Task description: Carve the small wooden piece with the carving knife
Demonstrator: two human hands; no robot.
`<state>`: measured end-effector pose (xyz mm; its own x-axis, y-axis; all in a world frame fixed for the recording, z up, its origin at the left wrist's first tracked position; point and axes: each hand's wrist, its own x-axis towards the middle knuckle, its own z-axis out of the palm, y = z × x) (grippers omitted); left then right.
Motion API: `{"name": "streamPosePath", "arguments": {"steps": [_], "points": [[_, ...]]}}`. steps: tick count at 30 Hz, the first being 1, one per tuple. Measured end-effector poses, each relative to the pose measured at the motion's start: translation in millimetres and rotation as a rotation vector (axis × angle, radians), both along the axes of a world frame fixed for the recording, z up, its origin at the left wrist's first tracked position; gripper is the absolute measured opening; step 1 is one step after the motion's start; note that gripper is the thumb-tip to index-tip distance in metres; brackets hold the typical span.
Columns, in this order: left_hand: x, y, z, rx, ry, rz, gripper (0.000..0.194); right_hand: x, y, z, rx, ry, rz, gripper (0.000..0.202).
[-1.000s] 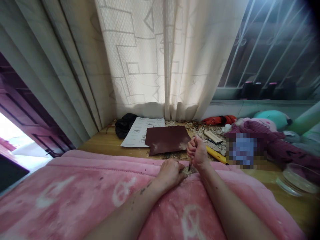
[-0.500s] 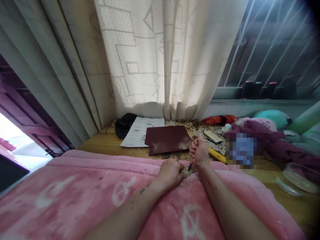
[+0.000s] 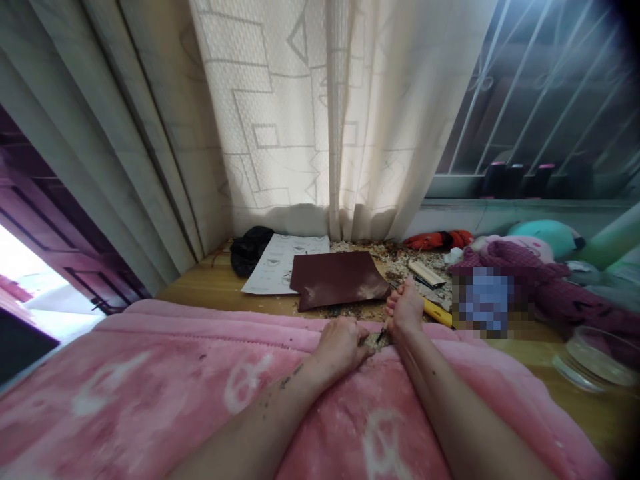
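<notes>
On the near edge of the pink blanket, my left hand has its fingers closed on a small light-coloured piece. My right hand is a fist around a thin dark tool, whose lower end points down at the piece. Most of the tool is hidden inside the fist. Just beyond the hands lies a dark brown sheet, partly over a white printed paper.
Wood shavings are scattered at the back. A yellow-handled tool, a cream-coloured object, an orange-red bundle, plush toys and a clear round container lie on the right. A black bag lies back left.
My right hand has shifted slightly to the right and down, and its wrist has turned a little. My left hand has stayed in place.
</notes>
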<state>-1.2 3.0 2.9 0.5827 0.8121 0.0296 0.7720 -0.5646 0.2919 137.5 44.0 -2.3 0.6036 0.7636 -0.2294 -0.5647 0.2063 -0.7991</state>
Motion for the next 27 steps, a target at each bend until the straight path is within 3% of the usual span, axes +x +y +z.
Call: {"name": "streamPosePath", "arguments": {"steps": [8, 15, 27], "points": [[0.1, -0.3, 3.6, -0.014, 0.032, 0.001, 0.024, 5.7, 0.3, -1.4, -0.003, 0.131, 0.333, 0.042], [-4.4, -1.4, 1.9, 0.013, 0.02, -0.038, 0.026, 20.4, -2.0, 2.4, 0.106, 0.194, 0.27, 0.046], [-5.6, -1.0, 1.1, 0.022, 0.02, -0.06, 0.029, 12.1, -4.0, 8.2, 0.177, 0.149, 0.169, 0.041]]}}
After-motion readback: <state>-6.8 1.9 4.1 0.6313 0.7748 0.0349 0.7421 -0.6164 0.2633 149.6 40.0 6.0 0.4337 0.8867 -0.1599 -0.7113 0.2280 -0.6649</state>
